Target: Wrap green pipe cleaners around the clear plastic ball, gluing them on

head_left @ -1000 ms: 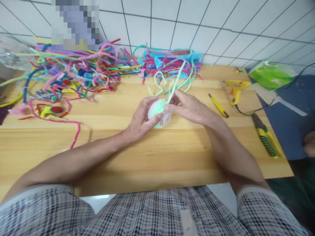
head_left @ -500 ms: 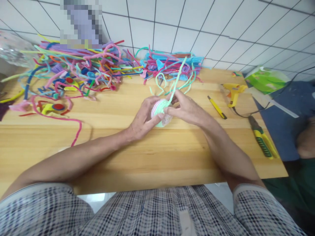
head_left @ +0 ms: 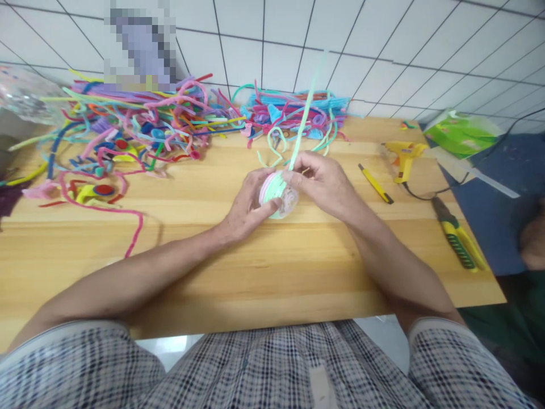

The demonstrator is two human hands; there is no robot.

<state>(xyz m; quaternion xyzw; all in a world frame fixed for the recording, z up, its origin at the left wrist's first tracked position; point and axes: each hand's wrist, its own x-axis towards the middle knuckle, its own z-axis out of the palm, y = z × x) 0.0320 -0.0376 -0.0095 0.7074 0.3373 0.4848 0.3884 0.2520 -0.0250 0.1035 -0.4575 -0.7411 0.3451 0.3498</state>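
My left hand (head_left: 251, 201) is closed round a small clear rounded container (head_left: 290, 200) wrapped in pink and mint-green pipe cleaner, its thumb pressed on the green coils. A mint-green pipe cleaner (head_left: 305, 116) rises from the wrapping, its free end pointing up toward the wall. My right hand (head_left: 319, 179) pinches this strand at the container's upper right side, with thumb and fingers together. The left fingers behind the container are partly hidden. Several loose mint-green pipe cleaners (head_left: 279, 141) curl on the table just beyond my hands.
A heap of coloured pipe cleaners (head_left: 145, 122) lies at the back left, a blue and pink bundle (head_left: 293, 108) beside it. To the right are a yellow utility knife (head_left: 375, 183), a yellow glue gun (head_left: 404, 159) and green-yellow pliers (head_left: 455, 236). Part of another person (head_left: 533, 238) shows at the right edge.
My right hand has turned, its fingers now bunched closer against the container. The strand's free end stands higher and straighter. My left hand keeps its hold.
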